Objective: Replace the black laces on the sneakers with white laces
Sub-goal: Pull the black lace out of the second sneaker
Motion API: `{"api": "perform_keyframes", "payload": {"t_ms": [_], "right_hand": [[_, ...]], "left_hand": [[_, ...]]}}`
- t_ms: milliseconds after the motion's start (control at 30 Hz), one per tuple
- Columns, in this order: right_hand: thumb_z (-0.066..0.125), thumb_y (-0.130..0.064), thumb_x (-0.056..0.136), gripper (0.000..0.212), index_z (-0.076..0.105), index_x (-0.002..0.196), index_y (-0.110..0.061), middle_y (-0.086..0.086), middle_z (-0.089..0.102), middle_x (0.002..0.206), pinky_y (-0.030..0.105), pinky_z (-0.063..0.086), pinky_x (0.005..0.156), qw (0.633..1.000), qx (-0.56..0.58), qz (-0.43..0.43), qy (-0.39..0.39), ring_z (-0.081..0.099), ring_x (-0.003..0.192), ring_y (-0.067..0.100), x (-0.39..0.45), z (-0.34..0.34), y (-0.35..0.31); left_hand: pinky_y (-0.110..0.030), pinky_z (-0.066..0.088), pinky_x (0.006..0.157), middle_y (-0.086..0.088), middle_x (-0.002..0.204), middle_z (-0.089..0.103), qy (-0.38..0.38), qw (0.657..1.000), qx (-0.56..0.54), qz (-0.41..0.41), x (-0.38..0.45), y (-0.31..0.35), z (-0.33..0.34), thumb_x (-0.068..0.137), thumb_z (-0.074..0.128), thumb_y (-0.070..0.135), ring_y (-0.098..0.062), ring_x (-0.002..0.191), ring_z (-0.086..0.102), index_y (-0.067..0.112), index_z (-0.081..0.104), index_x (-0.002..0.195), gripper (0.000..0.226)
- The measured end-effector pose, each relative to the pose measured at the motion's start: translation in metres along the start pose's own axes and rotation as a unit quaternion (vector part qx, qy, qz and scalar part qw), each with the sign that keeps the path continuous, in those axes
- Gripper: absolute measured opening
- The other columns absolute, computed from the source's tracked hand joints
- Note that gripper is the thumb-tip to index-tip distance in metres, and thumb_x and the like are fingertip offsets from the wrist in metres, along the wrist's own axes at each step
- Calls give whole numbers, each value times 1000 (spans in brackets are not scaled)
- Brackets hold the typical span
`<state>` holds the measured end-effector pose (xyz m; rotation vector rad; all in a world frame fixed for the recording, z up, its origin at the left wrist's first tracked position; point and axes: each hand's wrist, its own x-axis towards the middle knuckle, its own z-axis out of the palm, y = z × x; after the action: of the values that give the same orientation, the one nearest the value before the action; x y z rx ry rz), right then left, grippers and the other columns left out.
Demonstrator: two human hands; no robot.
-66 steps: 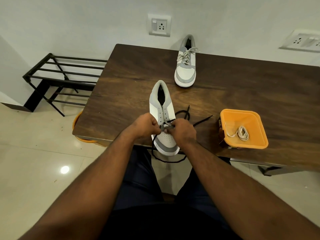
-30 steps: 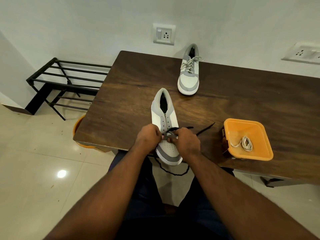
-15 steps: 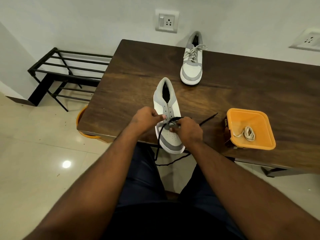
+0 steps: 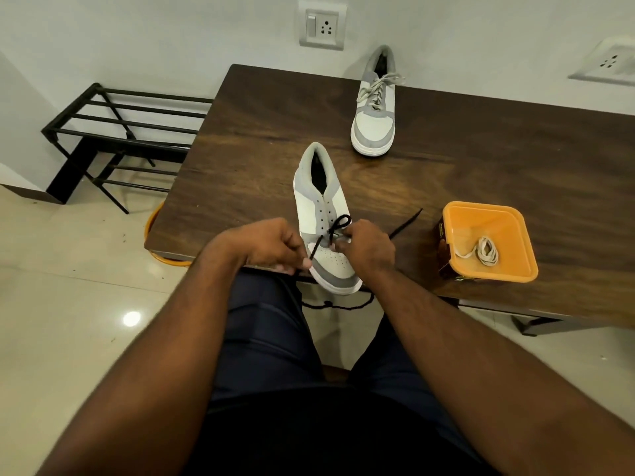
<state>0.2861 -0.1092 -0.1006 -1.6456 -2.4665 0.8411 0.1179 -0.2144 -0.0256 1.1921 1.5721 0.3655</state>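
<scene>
The left hand is curled around one run of the thin black woven lace, drawing it down toward the worktop edge. The right hand pinches the same lace just above the lowest eyelets, where it stands up in a small loop. Held this way, one hand seems to feed slack while the other pulls the cord free.

Between them sits the near grey-and-white low sneaker, toe pointing at the person and jutting a little over the edge, which keeps the eyelets within easy reach. Its upper holes are already bare; the smooth panels look leather-like, the grey ones softer.

The dark wood-grain worktop also carries a square orange plastic tub to the right, holding a coiled white lace. Farther back stands the second sneaker with pale laces, apparently finished.
</scene>
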Motion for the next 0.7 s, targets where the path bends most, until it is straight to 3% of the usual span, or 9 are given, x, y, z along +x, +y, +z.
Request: {"api": "perform_keyframes", "payload": {"t_ms": [67, 133, 233, 367, 433, 567, 700], "right_hand": [[74, -45, 77, 33, 70, 97, -19, 1, 68, 97, 38, 54, 75, 1000, 6, 4, 2, 65, 92, 24, 0, 1, 0], [73, -45, 78, 33, 70, 98, -20, 1, 66, 97, 36, 53, 73, 1000, 5, 6, 4, 65, 91, 24, -2, 1, -1], [70, -46, 81, 30, 69, 97, -21, 0, 63, 93, 33, 50, 69, 1000, -16, -1, 13, 65, 90, 25, -3, 1, -1], [69, -43, 84, 26, 69, 96, -20, 2, 65, 97, 36, 53, 74, 1000, -25, -3, 18, 65, 91, 27, -4, 0, -3], [68, -41, 85, 25, 68, 99, -20, 3, 67, 100, 36, 53, 75, 999, -31, -1, 25, 66, 94, 28, -5, 0, -3], [73, -41, 81, 34, 69, 106, -18, 4, 68, 106, 37, 53, 79, 1000, -13, -3, 5, 65, 98, 29, -3, -3, -2], [76, -42, 77, 36, 71, 103, -17, 4, 70, 102, 33, 51, 75, 1000, 13, 5, -18, 66, 95, 26, -2, -6, -2]], "left_hand": [[-19, 37, 49, 8, 49, 52, 135, 990, 13, -22, 15, -1, 0, 87, 72, 33, -6, 44, 41, 11, 58, 58, 39], [-25, 35, 53, -1, 58, 53, 268, 962, -12, -52, 38, -5, 10, 87, 69, 44, -13, 51, 41, 10, 54, 63, 45], [-24, 37, 55, -1, 63, 59, 280, 955, 15, -99, 64, -13, 35, 86, 68, 45, -16, 57, 52, 14, 54, 62, 42], [-30, 49, 66, -6, 78, 64, 309, 946, 63, -74, 73, -18, 53, 89, 65, 24, -28, 79, 65, 19, 56, 66, 25], [-25, 46, 62, -2, 70, 61, 243, 966, 77, -38, 64, -17, 48, 89, 68, 20, -23, 72, 63, 18, 58, 65, 26], [-19, 45, 58, -1, 64, 64, -1, 999, 36, 33, 20, -1, 16, 86, 73, 15, -9, 58, 55, 9, 69, 75, 13], [-18, 43, 56, -2, 63, 62, -60, 998, 3, 17, 5, -4, -2, 86, 72, 10, -7, 56, 53, 11, 70, 76, 11]]}}
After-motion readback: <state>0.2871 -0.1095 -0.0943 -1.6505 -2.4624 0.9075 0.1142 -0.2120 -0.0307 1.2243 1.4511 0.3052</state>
